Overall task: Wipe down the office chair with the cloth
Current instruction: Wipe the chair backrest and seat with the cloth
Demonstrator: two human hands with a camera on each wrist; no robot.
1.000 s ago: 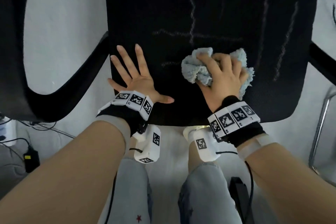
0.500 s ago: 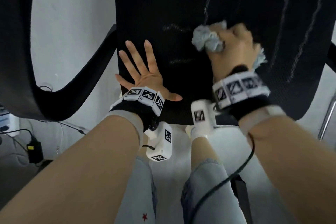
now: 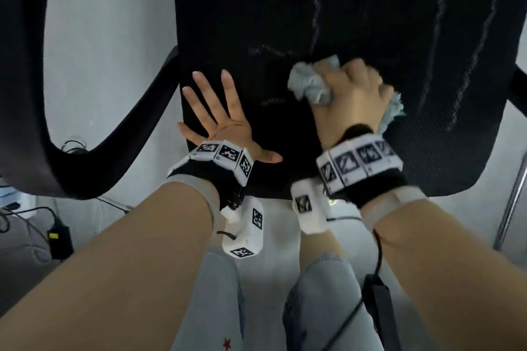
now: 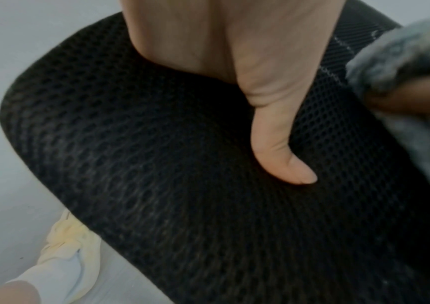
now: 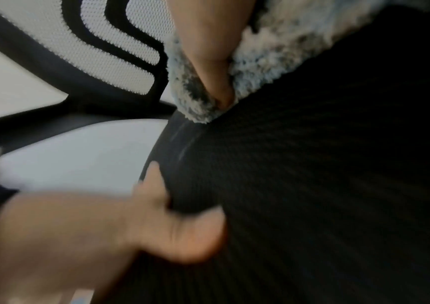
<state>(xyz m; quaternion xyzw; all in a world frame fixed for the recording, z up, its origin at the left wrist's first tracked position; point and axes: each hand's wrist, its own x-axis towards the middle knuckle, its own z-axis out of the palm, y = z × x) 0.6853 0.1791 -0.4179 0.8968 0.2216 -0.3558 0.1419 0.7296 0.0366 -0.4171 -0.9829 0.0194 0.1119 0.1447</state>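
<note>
Right grip (image 3: 352, 97) clenched round bunched cloth (image 3: 310, 85), left hand (image 3: 225, 122) splayed flat on chair seat (image 3: 427, 137)

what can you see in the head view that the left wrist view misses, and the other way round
Only the head view shows the left hand's spread fingers, the chalky marks farther up the seat and the armrest. Only the left wrist view shows a pale yellow shoe on the floor. Both show the seat, the left thumb flat on it and the cloth.

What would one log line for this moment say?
left hand: flat, fingers spread, on chair seat | right hand: grips bunched cloth, pressed on seat | pale streaks on mesh
</note>
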